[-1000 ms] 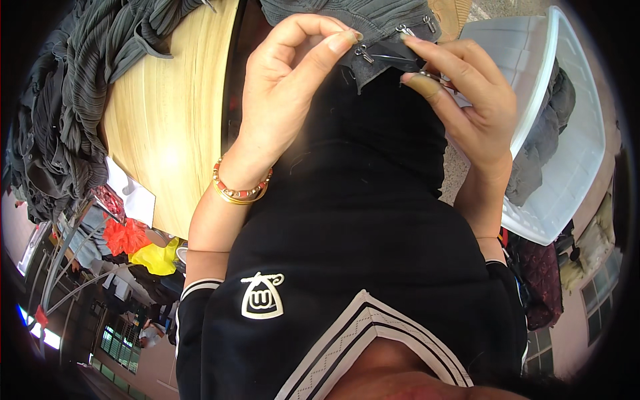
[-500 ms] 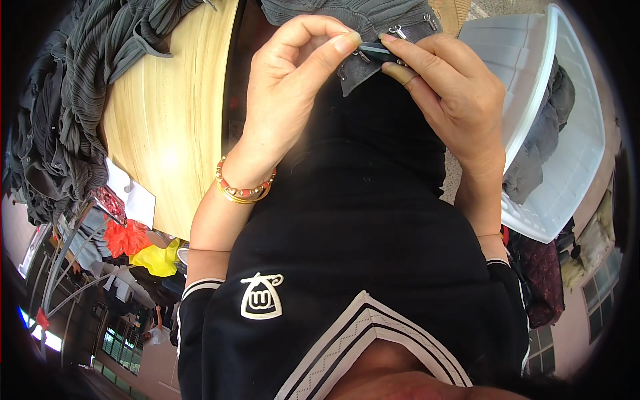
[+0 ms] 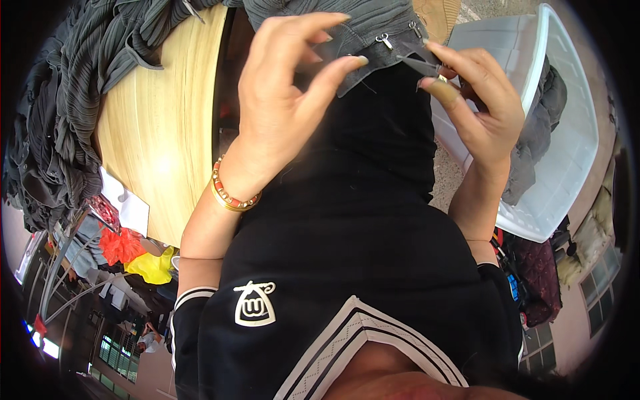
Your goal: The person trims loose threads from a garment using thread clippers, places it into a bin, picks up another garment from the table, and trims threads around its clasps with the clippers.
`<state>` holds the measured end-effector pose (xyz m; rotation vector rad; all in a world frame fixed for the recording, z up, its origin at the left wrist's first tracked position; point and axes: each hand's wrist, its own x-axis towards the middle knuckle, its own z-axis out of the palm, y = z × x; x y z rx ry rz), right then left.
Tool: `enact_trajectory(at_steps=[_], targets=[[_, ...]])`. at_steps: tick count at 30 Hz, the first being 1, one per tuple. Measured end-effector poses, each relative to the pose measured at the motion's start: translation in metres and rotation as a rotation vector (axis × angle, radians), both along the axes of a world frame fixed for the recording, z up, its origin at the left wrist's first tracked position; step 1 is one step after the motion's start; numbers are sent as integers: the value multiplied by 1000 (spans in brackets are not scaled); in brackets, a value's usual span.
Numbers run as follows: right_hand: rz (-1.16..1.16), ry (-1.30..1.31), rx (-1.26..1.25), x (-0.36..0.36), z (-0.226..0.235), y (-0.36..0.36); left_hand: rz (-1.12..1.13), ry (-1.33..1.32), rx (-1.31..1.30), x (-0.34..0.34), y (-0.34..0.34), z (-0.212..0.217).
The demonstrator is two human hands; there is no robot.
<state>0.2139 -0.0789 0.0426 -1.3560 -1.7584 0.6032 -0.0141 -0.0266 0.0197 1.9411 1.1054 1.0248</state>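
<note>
A dark grey garment (image 3: 363,33) with ribbed fabric lies over my lap at the top of the view. Small metal hook fasteners (image 3: 384,41) sit along its edge. My left hand (image 3: 280,100) is over the garment's left part, thumb and fingers apart, with nothing visible between them. In my right hand (image 3: 490,110), a pair of small thread snips (image 3: 423,65) is held between thumb and fingers. The pointed blades face left, close to the garment's edge and the fasteners. The curled fingers partly hide the snips' handle.
To the left stands a pale wooden table (image 3: 160,133) with a heap of dark grey garments (image 3: 60,100) on it. A translucent plastic bin (image 3: 567,153) at the right holds more grey cloth (image 3: 537,143). Red (image 3: 120,245) and yellow bags (image 3: 152,267) are at lower left.
My left thumb and fingers have spread out of a pinch at the garment. My right hand has moved right and slightly down with the snips, away from my left fingers.
</note>
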Motion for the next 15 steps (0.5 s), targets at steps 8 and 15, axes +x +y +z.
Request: enact_trajectory(at_steps=[8, 15], targets=[[-42, -9, 56, 5, -22, 14, -82, 204, 339, 8, 9, -11], [14, -83, 59, 7, -21, 18, -75, 159, 283, 11, 3, -17]])
